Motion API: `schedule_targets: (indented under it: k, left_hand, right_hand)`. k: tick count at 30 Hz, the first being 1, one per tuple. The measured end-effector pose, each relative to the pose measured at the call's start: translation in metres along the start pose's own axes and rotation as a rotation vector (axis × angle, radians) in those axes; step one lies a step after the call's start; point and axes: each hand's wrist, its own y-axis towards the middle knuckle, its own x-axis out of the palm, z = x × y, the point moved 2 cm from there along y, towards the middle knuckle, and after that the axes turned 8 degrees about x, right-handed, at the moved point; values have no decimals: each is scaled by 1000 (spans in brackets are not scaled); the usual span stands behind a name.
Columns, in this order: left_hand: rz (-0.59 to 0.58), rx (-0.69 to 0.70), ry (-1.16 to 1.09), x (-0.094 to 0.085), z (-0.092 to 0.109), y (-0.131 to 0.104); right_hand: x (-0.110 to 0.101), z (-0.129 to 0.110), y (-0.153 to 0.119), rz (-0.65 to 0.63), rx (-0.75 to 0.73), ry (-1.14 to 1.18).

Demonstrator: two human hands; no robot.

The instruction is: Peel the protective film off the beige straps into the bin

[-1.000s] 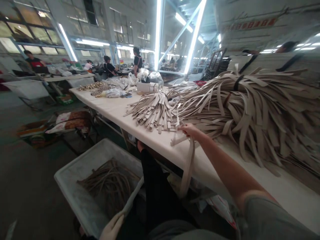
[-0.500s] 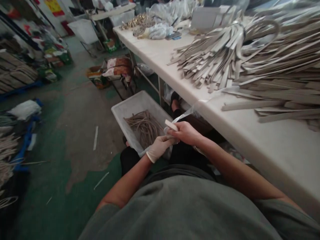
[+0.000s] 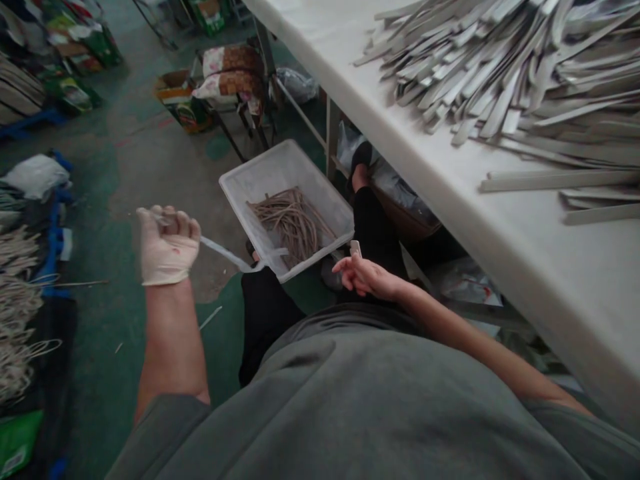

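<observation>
My left hand (image 3: 169, 245), in a pale glove, is raised out to the left, palm up. Its curled fingers grip a whitish see-through strip (image 3: 225, 255), which trails down over my knee toward the tub. Over my lap, my bare right hand (image 3: 369, 276) holds a beige strap (image 3: 355, 248); just its short end sticks up past the fingers, and the rest is hidden. Between my legs and the stool stands a white plastic tub (image 3: 235, 190) with a tangle of brown straps (image 3: 295, 223) inside.
On the right runs a white table (image 3: 425, 153) bearing a big heap of beige straps (image 3: 465, 80). A cushioned stool (image 3: 233, 73) and a carton (image 3: 185, 110) stand beyond the tub. Bundled cords (image 3: 23, 287) lie at the far left. A pale scrap (image 3: 211, 318) is on the floor.
My hands were together over the tub's near edge; now the left has swung out to the left, drawing the clear strip with it. The right stays over my lap with the strap. The view tilted down.
</observation>
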Motion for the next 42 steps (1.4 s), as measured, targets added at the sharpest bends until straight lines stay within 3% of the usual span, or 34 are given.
schedule_targets:
  k: [1,3,9,11,13,19,26,31,42]
  left_hand:
    - [28,24,-7,-1,4,2]
    - [65,-40,7,1,-12,-8]
    - [36,-578,62,22,-150,-89]
    - [18,-691,58,29,-180,-114]
    - [8,-756,50,34,-195,-130]
    - [-8,-813,85,40,-197,-144]
    - [-26,-834,115,39,-202,-158]
    - [-26,-834,99,36,-204,-155]
    - [-21,-830,30,37,-206,-156]
  right_hand:
    - [3,8,-1,-13,23,29]
    - [8,18,-2,-29,57,77]
    - [9,25,2,-14,56,30]
    - [9,26,3,18,77,-46]
    - [10,27,2,75,75,-117]
    - [7,24,0,161,-95,-131]
    - [-1,36,10,82,-150,-27]
    - [1,39,11,76,-51,31]
    - [4,39,19,327,29,-14]
